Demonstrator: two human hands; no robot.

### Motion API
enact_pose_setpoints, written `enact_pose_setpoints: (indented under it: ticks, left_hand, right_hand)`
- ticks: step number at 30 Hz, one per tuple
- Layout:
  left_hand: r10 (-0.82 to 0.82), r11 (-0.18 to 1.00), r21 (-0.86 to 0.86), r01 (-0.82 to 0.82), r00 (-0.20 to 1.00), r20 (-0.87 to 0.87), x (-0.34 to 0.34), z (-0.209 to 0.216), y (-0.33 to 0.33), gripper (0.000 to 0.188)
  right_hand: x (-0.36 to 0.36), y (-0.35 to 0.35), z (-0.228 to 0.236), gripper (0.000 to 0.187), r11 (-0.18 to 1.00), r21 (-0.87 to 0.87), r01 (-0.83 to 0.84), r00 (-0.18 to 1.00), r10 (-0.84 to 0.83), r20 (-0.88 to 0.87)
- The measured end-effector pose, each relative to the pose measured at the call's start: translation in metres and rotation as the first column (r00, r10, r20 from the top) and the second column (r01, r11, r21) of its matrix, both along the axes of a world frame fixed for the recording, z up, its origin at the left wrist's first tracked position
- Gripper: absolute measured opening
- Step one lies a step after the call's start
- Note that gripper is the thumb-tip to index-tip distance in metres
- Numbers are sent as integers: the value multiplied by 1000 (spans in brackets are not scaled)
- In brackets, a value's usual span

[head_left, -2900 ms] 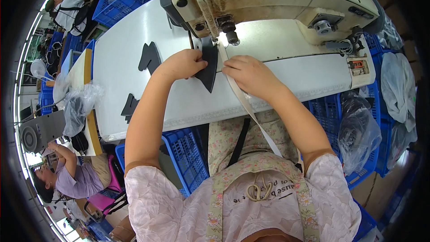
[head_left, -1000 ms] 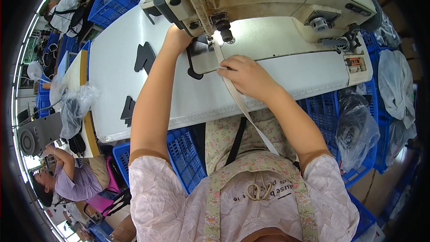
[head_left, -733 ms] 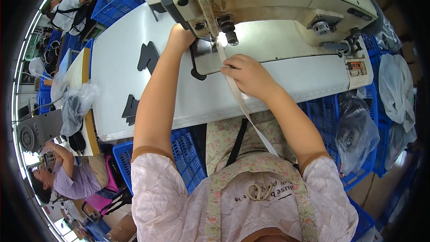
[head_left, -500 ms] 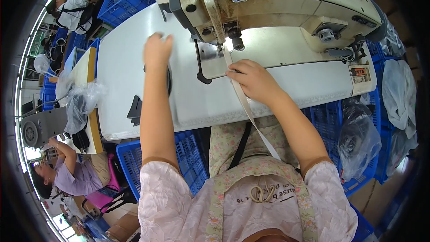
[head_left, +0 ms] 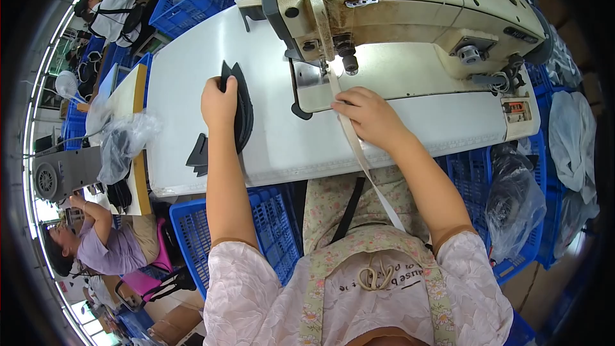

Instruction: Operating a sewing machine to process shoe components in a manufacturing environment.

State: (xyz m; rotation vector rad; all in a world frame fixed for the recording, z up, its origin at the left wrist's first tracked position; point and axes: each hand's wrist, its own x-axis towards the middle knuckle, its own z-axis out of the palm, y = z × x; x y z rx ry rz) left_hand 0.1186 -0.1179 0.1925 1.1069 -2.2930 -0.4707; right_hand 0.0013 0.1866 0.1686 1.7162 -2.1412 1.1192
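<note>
On the left side of the white table, my left hand (head_left: 220, 104) is closed on a stack of dark, curved fabric pieces (head_left: 243, 115), its thumb on their upper part. The pointed far ends of the stack stick up past the thumb. My right hand (head_left: 371, 115) pinches a cream tape (head_left: 354, 138) just in front of the sewing machine (head_left: 397, 19). From the needle area the tape runs under my right fingers, over the table's near edge and down to my lap. Smaller dark pieces (head_left: 199, 155) lie beside my left forearm.
Blue crates (head_left: 275, 221) stand below the table's near edge, and another crate (head_left: 195, 0) is beyond its far left. Plastic bags (head_left: 512, 205) fill the right side. A co-worker in a lilac top (head_left: 118, 247) sits at the left by another table (head_left: 136, 147).
My left hand, empty above the table before, has come onto the dark stack and closed on it. My right hand stays at the tape. The whole view has shifted slightly.
</note>
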Motion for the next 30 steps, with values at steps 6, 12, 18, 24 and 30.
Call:
enact_pose_setpoints:
  ticks: [6, 12, 18, 24, 30]
  left_hand:
    - [-92, 986, 109, 124, 962, -256, 28, 24, 7, 29]
    - [-491, 492, 736, 464, 846, -206, 8, 61, 93, 18]
    - [-635, 769, 165, 618, 769, 75, -30, 6, 115, 20]
    - [-520, 851, 190, 490, 840, 158, -45, 10, 136, 18]
    - [-513, 852, 195, 486, 849, 127, -50, 5, 137, 17]
  right_hand:
    - [-3, 3, -3, 19, 1000, -1, 9, 1000, -9, 15]
    - [-4, 4, -2, 21, 1000, 16, -12, 999, 12, 40]
    - [-2, 0, -4, 22, 1000, -8, -18, 1000, 18, 10]
    - [-4, 2, -4, 24, 1000, -24, -11, 999, 11, -33]
    - [-4, 2, -3, 24, 1000, -30, -9, 1000, 8, -30]
